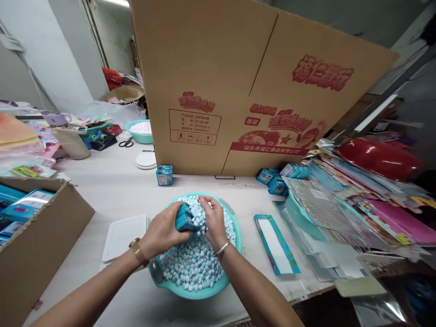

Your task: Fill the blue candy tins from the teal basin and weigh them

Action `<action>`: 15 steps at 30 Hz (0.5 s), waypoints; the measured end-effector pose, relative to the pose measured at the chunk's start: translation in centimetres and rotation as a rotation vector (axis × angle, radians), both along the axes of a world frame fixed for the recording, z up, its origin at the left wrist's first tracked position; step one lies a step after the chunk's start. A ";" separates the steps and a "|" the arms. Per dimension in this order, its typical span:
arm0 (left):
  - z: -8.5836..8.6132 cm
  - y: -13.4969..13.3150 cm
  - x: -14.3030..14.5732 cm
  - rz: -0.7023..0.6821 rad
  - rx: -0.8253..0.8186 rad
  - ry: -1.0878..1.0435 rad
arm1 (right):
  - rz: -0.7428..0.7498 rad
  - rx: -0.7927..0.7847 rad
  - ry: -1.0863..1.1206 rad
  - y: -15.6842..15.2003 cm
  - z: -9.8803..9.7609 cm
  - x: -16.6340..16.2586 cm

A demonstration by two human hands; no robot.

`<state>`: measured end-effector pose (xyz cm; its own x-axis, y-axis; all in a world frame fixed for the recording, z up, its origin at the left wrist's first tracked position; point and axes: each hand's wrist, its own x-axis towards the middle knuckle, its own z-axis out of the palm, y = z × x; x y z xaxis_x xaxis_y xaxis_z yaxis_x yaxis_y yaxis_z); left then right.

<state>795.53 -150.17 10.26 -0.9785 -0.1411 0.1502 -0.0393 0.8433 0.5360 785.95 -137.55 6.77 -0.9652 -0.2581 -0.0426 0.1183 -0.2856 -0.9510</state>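
Small box (184, 218): blue, sat over the teal basin (235, 243), held above the heaped candies (194, 263).
Left hand (161, 232): fingers were wrapped around the box's sides.
Right hand (213, 218): fingers were pinched together at the box's mouth, apparently on candies; cannot tell for sure.
Handling: probably light, thin card, crushable; best gripped by opposite walls.
Candies: small, loose, likely to roll.
Nearby: flat blue carton (275, 245) on the surface, big cardboard box (238, 81) behind.

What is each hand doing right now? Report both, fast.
Left hand: closed on a small blue box, over the bowl of candies.
Right hand: fingers bent at the box's opening; grip cannot be told.
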 end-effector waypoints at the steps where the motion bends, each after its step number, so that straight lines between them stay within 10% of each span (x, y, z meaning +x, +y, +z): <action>1: -0.2 0.1 0.0 0.026 0.048 0.043 | 0.001 -0.022 0.001 -0.1 0.6 -0.2; 15: -2.9 -0.2 -0.1 0.037 0.102 0.273 | 0.100 -0.102 -0.016 -0.3 2.9 -1.0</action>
<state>795.40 -150.40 7.33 -0.8979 -0.2038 0.3902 0.0883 0.7849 0.6133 784.94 -137.84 9.71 -0.9339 -0.3567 -0.0264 0.1661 -0.3670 -0.9153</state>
